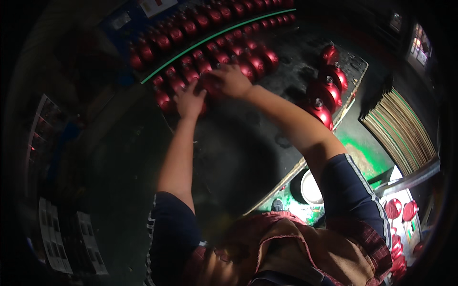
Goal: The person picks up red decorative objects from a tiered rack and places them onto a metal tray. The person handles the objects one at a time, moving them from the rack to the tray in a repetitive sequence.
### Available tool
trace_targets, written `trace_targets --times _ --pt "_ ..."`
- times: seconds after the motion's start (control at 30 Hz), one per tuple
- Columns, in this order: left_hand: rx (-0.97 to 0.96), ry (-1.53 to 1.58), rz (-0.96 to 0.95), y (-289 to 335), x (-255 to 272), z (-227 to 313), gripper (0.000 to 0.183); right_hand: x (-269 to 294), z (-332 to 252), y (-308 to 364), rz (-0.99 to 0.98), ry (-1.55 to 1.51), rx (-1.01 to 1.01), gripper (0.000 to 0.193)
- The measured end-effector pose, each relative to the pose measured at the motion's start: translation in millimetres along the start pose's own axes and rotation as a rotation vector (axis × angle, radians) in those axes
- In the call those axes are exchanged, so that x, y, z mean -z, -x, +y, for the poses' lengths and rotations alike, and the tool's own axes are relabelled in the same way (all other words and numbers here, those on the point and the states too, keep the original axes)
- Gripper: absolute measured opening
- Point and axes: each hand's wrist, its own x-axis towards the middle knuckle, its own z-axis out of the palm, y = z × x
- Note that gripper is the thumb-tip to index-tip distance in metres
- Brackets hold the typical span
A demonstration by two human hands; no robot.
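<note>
Both arms reach forward over a dark worktable [229, 157] to a group of glossy red rounded metal bodies with small top fittings. My left hand [191, 100] is curled against the left side of one red metal body [210, 86], which is in shadow. On its other side my right hand [233, 81] is bent round it, fingers pointing left. Their fingertips partly hide the piece. Close beside the right hand stands another red body [256, 64]; more line up left of the left hand [163, 99].
Behind a green strip [214, 35] stand further rows of red bodies [176, 34]. Several larger red ones [324, 93] stand along the table's right edge. A stack of thin sheets [400, 128] lies beyond it, and a white bucket [312, 188] stands below near my right arm.
</note>
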Motion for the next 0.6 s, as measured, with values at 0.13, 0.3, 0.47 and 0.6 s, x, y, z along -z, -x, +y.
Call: trace_targets --times 0.13,0.3,0.47,0.6 --pt "0.112 0.03 0.003 16.6 -8.1 -2.0 0.058 -56.8 -0.4 -12.9 -0.144 0.058 0.004 0.061" --pt "0.232 0.199 0.074 36.3 4.9 -22.2 0.053 -72.2 -18.9 -14.7 -0.195 0.061 -0.129 0.071" --pt "-0.03 0.455 0.227 64.4 14.5 -67.6 0.057 -73.6 -28.8 2.6 -0.004 0.049 -0.133 0.07" --pt "-0.067 0.749 0.201 127.9 50.5 -90.6 0.059 -55.7 -36.1 45.2 0.116 -0.191 -0.129 0.068"
